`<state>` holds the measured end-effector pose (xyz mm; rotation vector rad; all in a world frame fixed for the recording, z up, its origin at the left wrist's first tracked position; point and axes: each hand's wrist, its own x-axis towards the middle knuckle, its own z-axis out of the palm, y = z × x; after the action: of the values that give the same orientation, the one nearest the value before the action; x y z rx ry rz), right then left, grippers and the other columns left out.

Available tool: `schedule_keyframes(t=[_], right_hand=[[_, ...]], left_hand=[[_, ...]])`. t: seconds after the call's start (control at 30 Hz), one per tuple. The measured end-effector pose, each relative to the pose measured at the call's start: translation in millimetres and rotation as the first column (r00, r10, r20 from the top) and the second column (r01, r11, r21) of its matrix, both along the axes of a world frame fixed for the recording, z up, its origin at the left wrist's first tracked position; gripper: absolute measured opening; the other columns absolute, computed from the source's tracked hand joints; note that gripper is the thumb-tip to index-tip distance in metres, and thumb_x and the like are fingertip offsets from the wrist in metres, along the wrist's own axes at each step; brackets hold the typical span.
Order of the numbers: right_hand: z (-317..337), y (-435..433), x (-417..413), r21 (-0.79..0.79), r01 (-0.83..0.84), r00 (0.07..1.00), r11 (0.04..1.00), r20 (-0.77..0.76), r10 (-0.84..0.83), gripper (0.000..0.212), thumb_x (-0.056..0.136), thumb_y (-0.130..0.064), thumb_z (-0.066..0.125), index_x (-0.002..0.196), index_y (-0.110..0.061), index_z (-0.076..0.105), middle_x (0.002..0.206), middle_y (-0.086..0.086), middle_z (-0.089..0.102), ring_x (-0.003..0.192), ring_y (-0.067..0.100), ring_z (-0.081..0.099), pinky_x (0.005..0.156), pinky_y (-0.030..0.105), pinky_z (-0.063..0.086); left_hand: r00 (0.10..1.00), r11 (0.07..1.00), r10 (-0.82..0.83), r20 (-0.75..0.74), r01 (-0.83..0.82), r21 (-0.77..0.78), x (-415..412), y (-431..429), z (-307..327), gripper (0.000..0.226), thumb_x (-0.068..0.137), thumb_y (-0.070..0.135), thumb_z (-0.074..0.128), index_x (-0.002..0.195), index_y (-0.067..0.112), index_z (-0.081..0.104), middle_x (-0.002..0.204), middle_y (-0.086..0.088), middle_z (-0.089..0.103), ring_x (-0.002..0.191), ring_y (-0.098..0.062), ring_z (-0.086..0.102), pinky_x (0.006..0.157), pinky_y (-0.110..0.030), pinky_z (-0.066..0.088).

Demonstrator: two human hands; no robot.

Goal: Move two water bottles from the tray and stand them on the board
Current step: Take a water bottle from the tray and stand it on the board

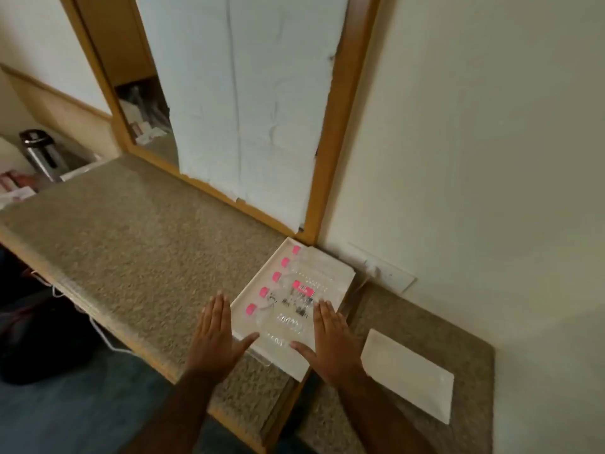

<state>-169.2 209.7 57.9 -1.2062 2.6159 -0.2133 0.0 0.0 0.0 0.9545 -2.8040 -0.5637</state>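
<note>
Five clear plastic pink-capped water bottles lie in one cream rectangular tray. Left hand and right hand hover flat, fingers spread, empty. One cream rectangular board sits nearby.

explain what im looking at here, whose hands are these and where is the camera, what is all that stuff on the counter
There is no machine here. A person wears a wide-angle camera on the head, looking forward and down, so the two arms coming in from the bottom are their own. The left hand and the right hand are flat and open above the near end of a pale tray; neither holds anything. In the tray lie clear water bottles side by side, with pink caps pointing left. The tray sits on a speckled counter below a wood-framed mirror partly covered with white paper. To the right, on a lower speckled surface, lies a bare pale board.
</note>
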Motion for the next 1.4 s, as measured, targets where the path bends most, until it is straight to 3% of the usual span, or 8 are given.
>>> schedule_keyframes(t=[0.13, 0.3, 0.4, 0.57, 0.77, 1.0, 1.17, 1.4], right_hand=[[-29, -11, 12, 0.133, -0.091, 0.996, 0.987, 0.006, 0.091, 0.088, 0.096, -0.065, 0.043, 0.158, -0.007, 0.018, 0.161, 0.013, 0.03, 0.148, 0.026, 0.028, 0.121, 0.037, 0.026], [-42, -31, 17, 0.18, -0.125, 0.992, 0.976, 0.005, 0.126, 0.081, 0.098, -0.049, 0.054, 0.155, -0.003, 0.022, 0.156, 0.016, 0.036, 0.141, 0.029, 0.037, 0.116, 0.038, 0.034], [-43, -42, 15, 0.162, -0.133, 0.991, 0.978, -0.001, 0.135, 0.077, 0.098, -0.046, 0.056, 0.154, -0.003, 0.026, 0.151, 0.016, 0.042, 0.135, 0.029, 0.043, 0.111, 0.039, 0.039], [-39, -72, 15, 0.251, -0.146, 0.985, 0.957, -0.057, 0.165, 0.076, 0.097, -0.048, 0.057, 0.15, -0.001, 0.031, 0.142, 0.018, 0.051, 0.127, 0.031, 0.05, 0.104, 0.041, 0.044], [-39, -98, 24, 0.323, -0.097, 0.983, 0.941, -0.119, 0.142, 0.052, 0.092, -0.045, 0.066, 0.124, -0.005, 0.056, 0.12, 0.012, 0.065, 0.112, 0.027, 0.058, 0.092, 0.037, 0.047], [-42, -102, 21, 0.242, -0.055, 0.993, 0.969, -0.091, 0.08, 0.043, 0.09, -0.042, 0.068, 0.116, -0.008, 0.06, 0.115, 0.011, 0.068, 0.111, 0.028, 0.06, 0.091, 0.036, 0.048], [-35, -93, 18, 0.177, -0.018, 0.998, 0.984, -0.063, 0.029, 0.048, 0.086, -0.051, 0.068, 0.114, -0.013, 0.06, 0.112, 0.008, 0.069, 0.107, 0.027, 0.062, 0.086, 0.037, 0.05], [-2, -79, -1, -0.055, 0.109, 0.983, 0.993, 0.154, -0.099, 0.062, 0.081, -0.056, 0.074, 0.126, -0.016, 0.06, 0.124, 0.006, 0.07, 0.118, 0.027, 0.064, 0.095, 0.036, 0.051]], left_hand=[[0.989, 0.996, 0.077, 0.127, -0.08, 0.024, 30, 20, -36, 0.119, 0.085, 0.095, 0.016, 0.16, 0.007, -0.012, 0.17, -0.016, -0.013, 0.156, -0.026, -0.017, 0.128, -0.047, 0.0], [0.977, 0.994, 0.036, 0.211, -0.056, 0.089, 42, 36, -61, 0.124, 0.084, 0.096, 0.013, 0.16, -0.001, 0.0, 0.169, -0.022, -0.004, 0.158, -0.032, -0.008, 0.128, -0.053, 0.005], [0.958, 0.997, 0.018, 0.285, -0.038, 0.067, 39, 42, -69, 0.124, 0.085, 0.094, 0.014, 0.159, -0.005, 0.008, 0.169, -0.025, 0.002, 0.158, -0.035, -0.002, 0.127, -0.055, 0.005], [0.965, 0.999, 0.019, 0.262, -0.03, 0.037, 36, 43, -75, 0.121, 0.088, 0.092, 0.02, 0.159, -0.006, 0.014, 0.169, -0.025, 0.007, 0.158, -0.035, 0.003, 0.126, -0.058, 0.008], [0.959, 1.0, 0.016, 0.282, -0.023, 0.021, 38, 43, -74, 0.123, 0.086, 0.093, 0.016, 0.159, -0.006, 0.009, 0.169, -0.025, 0.0, 0.158, -0.035, -0.003, 0.127, -0.058, 0.008], [0.951, 0.999, 0.012, 0.309, -0.021, 0.025, 39, 43, -75, 0.123, 0.086, 0.093, 0.015, 0.159, -0.005, 0.008, 0.169, -0.025, 0.0, 0.158, -0.036, -0.004, 0.127, -0.057, 0.007], [0.951, 0.999, -0.006, 0.308, -0.011, 0.053, 41, 40, -67, 0.126, 0.081, 0.095, 0.007, 0.159, -0.004, 0.002, 0.169, -0.023, -0.005, 0.157, -0.034, -0.009, 0.128, -0.054, 0.002], [0.977, 0.998, 0.041, 0.211, -0.048, 0.028, 26, 17, -30, 0.131, 0.076, 0.099, 0.002, 0.159, -0.002, -0.009, 0.169, -0.02, -0.014, 0.156, -0.029, -0.015, 0.128, -0.047, -0.005]])
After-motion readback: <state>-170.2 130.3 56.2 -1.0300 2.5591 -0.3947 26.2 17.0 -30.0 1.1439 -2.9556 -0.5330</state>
